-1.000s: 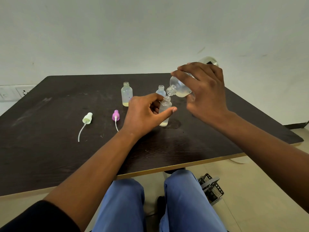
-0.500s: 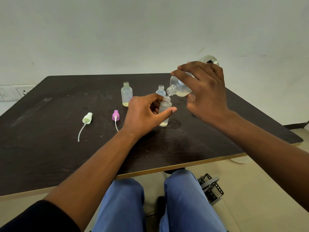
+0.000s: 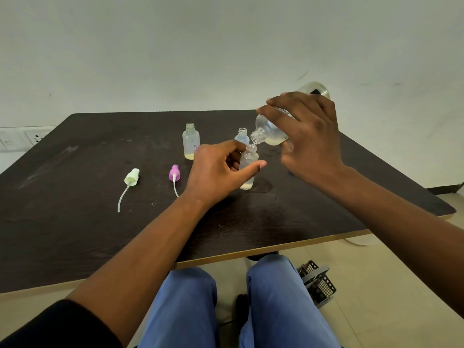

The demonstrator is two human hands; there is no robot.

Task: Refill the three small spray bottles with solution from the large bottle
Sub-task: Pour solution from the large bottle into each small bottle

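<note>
Solution trickles from large bottle (image 3: 271, 133), tipped over small bottle (image 3: 248, 169).

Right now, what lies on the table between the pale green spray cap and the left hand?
In the head view, the purple spray cap lies between the pale green spray cap and the left hand, its dip tube trailing toward the person.

Dark wood-grain table (image 3: 75, 222), matt finish, seen w/ wet sheen mid-frame; small bottles (image 3: 191, 140) translucent plastic, frosted; large bottle (image 3: 270, 131) clear, glossy.
</note>
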